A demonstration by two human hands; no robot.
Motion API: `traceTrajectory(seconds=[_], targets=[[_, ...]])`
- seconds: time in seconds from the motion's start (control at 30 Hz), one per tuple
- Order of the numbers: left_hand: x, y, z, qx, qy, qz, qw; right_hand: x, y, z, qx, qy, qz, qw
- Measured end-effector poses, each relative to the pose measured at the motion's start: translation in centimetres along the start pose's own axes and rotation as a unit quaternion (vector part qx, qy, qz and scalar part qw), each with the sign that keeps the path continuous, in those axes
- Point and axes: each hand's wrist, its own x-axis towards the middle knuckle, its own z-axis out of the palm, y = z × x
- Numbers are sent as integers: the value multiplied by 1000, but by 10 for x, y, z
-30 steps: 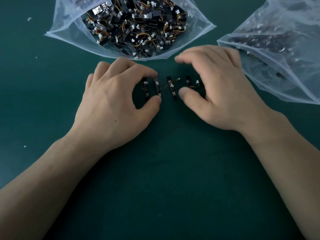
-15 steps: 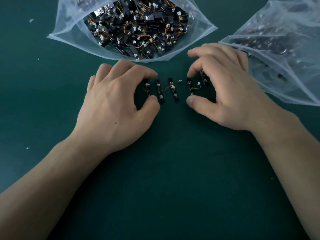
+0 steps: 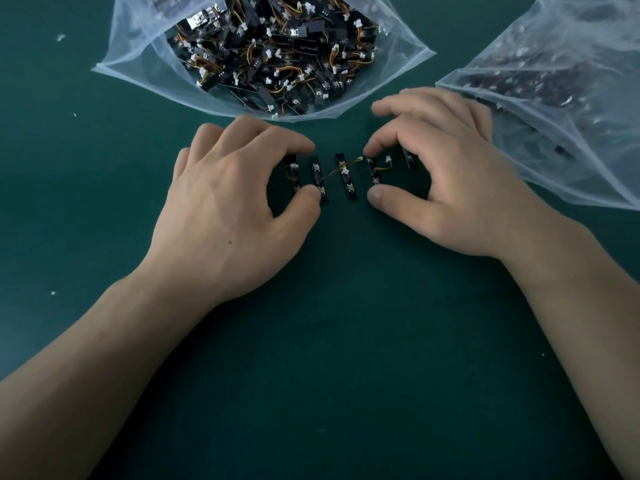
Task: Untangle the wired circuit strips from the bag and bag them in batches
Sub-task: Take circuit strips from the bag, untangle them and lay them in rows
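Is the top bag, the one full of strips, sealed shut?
No, the bag has its mouth gaping wide, with the strips lying bare inside the opening.

L grip point(image 3: 235, 206) pinching, R grip point(image 3: 453, 192) pinching

Dark green mat point(image 3: 325, 358) under everything, running off all four edges — matte, even in colour, a shade lighter along the left side than in the near middle. Scattered white debris on it:
- largest fleck point(image 3: 60, 37) far left, irregular, flake-like
- smaller fleck point(image 3: 74, 115) a little nearer, also left
- third fleck point(image 3: 53, 293) left again, about mid-depth, close to the frame edge
- tiny white dot point(image 3: 543, 355) on the right, toward the near side

All four well apart, flat on bare mat — too small to tell the material.
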Motion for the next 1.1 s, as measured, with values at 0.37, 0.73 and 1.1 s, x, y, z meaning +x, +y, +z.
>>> traceTrajectory(seconds=[0.37,0.73,1.1], targets=[[7,-7,-6,-200,86,-70,973,0,8,-6,-4,86,86,993],[9,-8,-8,-236,85,-66,966,-4,5,-6,-54,77,102,990],[9,-7,-11,-237,84,-70,965,-8,-9,-3,-96,81,118,985]])
